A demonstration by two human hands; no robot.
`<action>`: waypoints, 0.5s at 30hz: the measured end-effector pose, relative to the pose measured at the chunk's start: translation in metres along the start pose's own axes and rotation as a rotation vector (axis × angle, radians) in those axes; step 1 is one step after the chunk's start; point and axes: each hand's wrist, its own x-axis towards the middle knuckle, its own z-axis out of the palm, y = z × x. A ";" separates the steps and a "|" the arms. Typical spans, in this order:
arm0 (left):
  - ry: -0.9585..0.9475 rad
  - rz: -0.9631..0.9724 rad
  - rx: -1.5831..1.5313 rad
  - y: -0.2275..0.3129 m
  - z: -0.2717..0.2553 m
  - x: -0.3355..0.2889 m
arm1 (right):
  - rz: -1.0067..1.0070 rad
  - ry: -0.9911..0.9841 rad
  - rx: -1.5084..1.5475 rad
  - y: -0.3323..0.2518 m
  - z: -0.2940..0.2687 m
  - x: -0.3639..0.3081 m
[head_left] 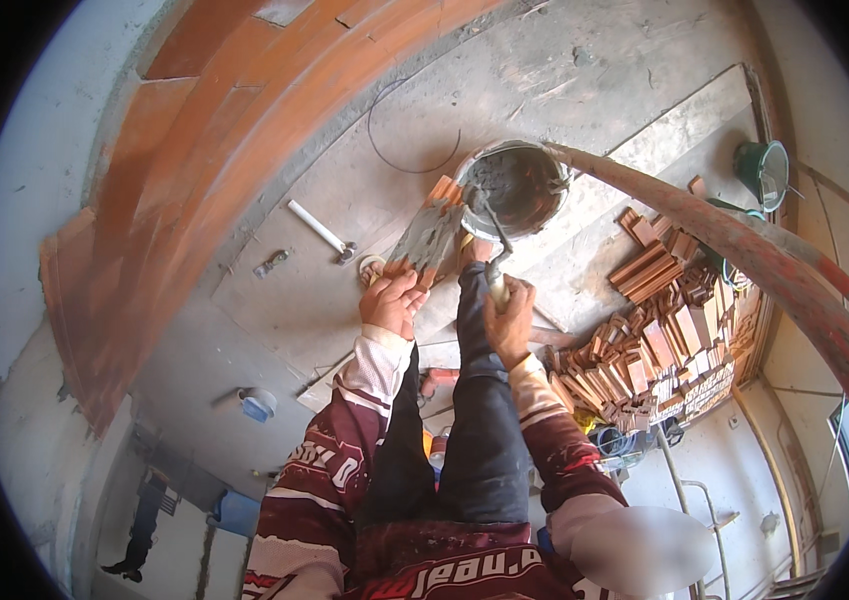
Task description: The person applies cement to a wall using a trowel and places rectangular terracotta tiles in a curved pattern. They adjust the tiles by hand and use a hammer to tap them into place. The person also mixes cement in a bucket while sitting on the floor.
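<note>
The one view sits on my head and looks almost straight down past my chest and legs to the floor point(274, 310) below. My forearms come in from the lower edge, and my left hand point(393, 303) and right hand point(510, 318) sit close to the middle of the picture, nearer to the lens than anything else but my own body. The bucket point(514, 186) lies just beyond my hands, further from the camera. The wide lens bends the brick wall point(214, 140) on my left and the pipe point(744, 250) on my right into curves toward the rim. A black ring closes the picture all round.
</note>
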 end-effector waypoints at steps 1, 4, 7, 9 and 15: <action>-0.011 -0.009 -0.009 0.003 0.006 -0.003 | 0.007 -0.011 -0.017 -0.001 0.006 -0.001; -0.035 -0.008 -0.030 0.011 0.027 -0.011 | 0.011 -0.027 -0.069 0.012 0.020 -0.007; -0.050 0.032 0.007 0.015 0.027 -0.006 | -0.024 -0.030 -0.135 0.016 0.012 -0.026; -0.042 0.040 0.050 0.016 0.021 -0.002 | -0.042 -0.109 -0.118 0.024 -0.006 -0.040; -0.017 0.124 0.170 0.009 -0.035 0.029 | -0.083 -0.204 -0.178 0.034 -0.048 -0.008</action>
